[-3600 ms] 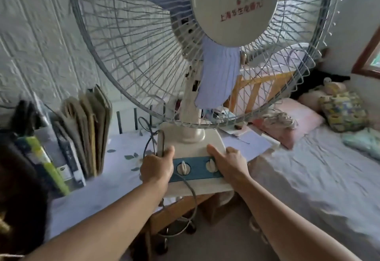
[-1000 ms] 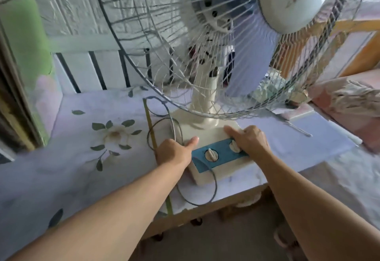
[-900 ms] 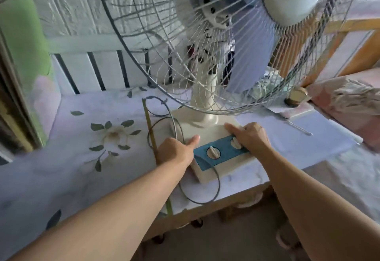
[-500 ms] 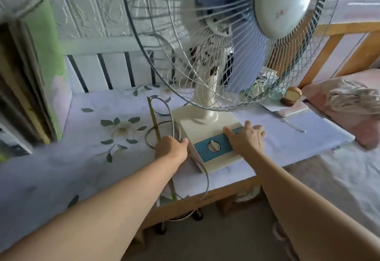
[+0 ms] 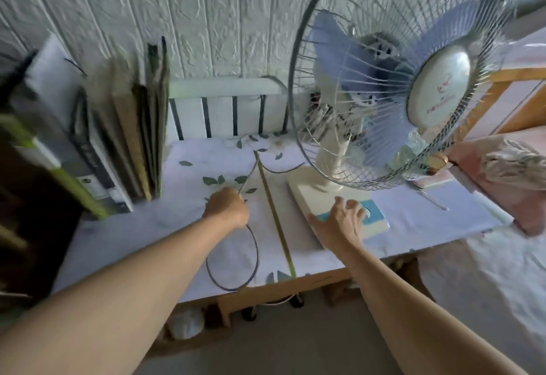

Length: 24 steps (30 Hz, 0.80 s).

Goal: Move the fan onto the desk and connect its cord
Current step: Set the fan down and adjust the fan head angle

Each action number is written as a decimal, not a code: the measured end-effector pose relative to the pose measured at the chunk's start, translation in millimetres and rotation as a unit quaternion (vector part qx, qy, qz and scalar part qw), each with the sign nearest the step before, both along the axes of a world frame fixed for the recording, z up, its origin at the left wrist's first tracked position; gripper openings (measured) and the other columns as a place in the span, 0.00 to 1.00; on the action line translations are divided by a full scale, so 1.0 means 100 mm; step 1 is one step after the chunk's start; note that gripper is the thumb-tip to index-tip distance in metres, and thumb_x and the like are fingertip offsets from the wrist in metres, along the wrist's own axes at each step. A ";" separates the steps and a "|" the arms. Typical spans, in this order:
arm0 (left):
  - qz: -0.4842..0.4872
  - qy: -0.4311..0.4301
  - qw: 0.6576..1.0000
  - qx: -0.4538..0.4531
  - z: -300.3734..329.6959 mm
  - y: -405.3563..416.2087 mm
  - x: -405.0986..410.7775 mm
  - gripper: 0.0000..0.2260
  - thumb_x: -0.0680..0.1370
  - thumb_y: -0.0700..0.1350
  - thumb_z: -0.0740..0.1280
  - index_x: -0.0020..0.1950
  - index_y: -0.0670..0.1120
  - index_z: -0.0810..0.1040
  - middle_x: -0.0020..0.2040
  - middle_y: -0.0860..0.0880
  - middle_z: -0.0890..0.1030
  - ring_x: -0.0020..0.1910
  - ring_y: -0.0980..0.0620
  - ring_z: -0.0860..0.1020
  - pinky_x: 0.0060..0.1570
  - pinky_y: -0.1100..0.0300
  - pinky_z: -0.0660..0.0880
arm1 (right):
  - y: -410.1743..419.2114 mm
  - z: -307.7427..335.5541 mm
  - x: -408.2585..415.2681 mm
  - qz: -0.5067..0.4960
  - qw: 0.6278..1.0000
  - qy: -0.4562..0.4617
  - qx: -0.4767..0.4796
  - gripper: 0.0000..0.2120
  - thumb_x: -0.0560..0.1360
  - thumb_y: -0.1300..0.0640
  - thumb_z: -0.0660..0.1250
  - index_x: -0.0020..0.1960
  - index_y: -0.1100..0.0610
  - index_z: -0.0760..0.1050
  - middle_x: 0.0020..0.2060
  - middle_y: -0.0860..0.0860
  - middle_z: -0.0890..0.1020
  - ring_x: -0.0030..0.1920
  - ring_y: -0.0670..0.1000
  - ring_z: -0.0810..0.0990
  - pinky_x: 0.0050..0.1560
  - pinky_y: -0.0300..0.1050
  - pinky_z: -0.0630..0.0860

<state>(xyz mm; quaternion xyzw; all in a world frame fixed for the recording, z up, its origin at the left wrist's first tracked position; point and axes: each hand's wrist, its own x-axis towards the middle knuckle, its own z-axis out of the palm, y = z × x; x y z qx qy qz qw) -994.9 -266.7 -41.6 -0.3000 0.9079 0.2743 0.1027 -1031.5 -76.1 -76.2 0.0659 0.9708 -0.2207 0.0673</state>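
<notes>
**Fan on the desk, cord not plugged in yet**

Head view, the only one here.

Fan (image 5: 381, 103) standing upright on the desk (image 5: 428, 221), its cream base flat on the flowered cloth, toward the right end. Landmark for all places: the fan's base.

Right hand (image 5: 342, 221) resting on the front of the base, over the blue panel with the knobs. Fingers spread wide and lying loose, not gripping anything.

Left hand (image 5: 229, 207) just left of the base, closed in a fist around the thin dark cord (image 5: 254, 256). One part of the cord running up and back from the fist, then curving over to the back of the base. Another part hanging down in a big loop off the front edge of the desk, below and left of the base.

Thin yellow stick (image 5: 276, 218) lying on the cloth between the fist and the base, running front to back.

Books (image 5: 124, 138) standing in a row far left of the base, against the wall.

Bed (image 5: 502, 286) to the right of the base, past the desk's end.

Probably done: moving the fan, since it looks settled. Still to do: the cord. No plug and no socket in sight, so finding the plug end and where it goes comes next.
</notes>
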 end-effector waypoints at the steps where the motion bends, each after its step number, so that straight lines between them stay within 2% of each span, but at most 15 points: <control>1: -0.011 0.002 1.000 0.002 0.04 -0.09 0.02 0.16 0.78 0.45 0.61 0.61 0.38 0.76 0.61 0.40 0.79 0.58 0.41 0.78 0.52 0.53 0.76 | -0.09 0.04 0.03 -0.002 1.000 -0.002 -0.001 0.34 0.71 0.42 0.66 0.70 0.59 0.62 0.68 0.61 0.63 0.69 0.62 0.59 0.68 0.55 0.61; 4: -0.042 0.009 0.999 -0.001 0.10 -0.41 0.04 0.14 0.78 0.42 0.60 0.59 0.38 0.77 0.58 0.41 0.80 0.52 0.43 0.79 0.43 0.55 0.76 | -0.38 0.12 0.13 -0.014 1.000 -0.003 -0.013 0.34 0.71 0.46 0.67 0.71 0.60 0.61 0.69 0.61 0.63 0.69 0.62 0.59 0.68 0.55 0.61; 8: -0.095 0.027 0.995 -0.028 0.12 -0.83 0.02 0.14 0.77 0.41 0.59 0.60 0.40 0.77 0.59 0.40 0.79 0.58 0.40 0.78 0.52 0.52 0.76 | -0.80 0.18 0.29 -0.048 0.999 -0.013 -0.014 0.33 0.71 0.46 0.67 0.70 0.60 0.62 0.68 0.60 0.63 0.69 0.61 0.59 0.67 0.56 0.63; 13: -0.217 0.004 0.976 -0.017 0.03 -1.29 0.04 0.14 0.77 0.44 0.61 0.60 0.39 0.74 0.61 0.39 0.77 0.58 0.39 0.77 0.57 0.49 0.76 | -1.22 0.23 0.50 -0.097 0.995 -0.019 0.003 0.31 0.72 0.45 0.67 0.67 0.61 0.63 0.64 0.59 0.64 0.65 0.60 0.62 0.61 0.55 0.69; 17: -0.282 -0.024 0.958 -0.044 -0.12 -1.50 0.07 0.12 0.77 0.43 0.60 0.59 0.41 0.73 0.62 0.40 0.77 0.60 0.40 0.76 0.57 0.50 0.74 | -1.37 0.20 0.57 -0.112 0.993 -0.031 0.000 0.31 0.72 0.46 0.68 0.67 0.60 0.62 0.65 0.59 0.63 0.66 0.60 0.61 0.62 0.55 0.69; 21: -0.311 -0.054 0.948 -0.052 -0.22 -1.58 0.05 0.13 0.76 0.43 0.61 0.59 0.42 0.74 0.61 0.41 0.77 0.58 0.41 0.76 0.55 0.51 0.74 | -1.42 0.17 0.57 -0.119 0.992 -0.038 0.008 0.32 0.72 0.46 0.68 0.68 0.60 0.61 0.64 0.59 0.64 0.65 0.59 0.63 0.61 0.54 0.69; 24: -0.309 -0.064 0.947 -0.064 -0.19 -1.54 0.00 0.18 0.74 0.45 0.63 0.63 0.45 0.71 0.64 0.43 0.74 0.62 0.42 0.74 0.59 0.50 0.74 | -1.40 0.16 0.51 -0.130 0.991 -0.038 0.007 0.30 0.71 0.47 0.68 0.67 0.60 0.63 0.64 0.59 0.64 0.64 0.59 0.63 0.61 0.54 0.69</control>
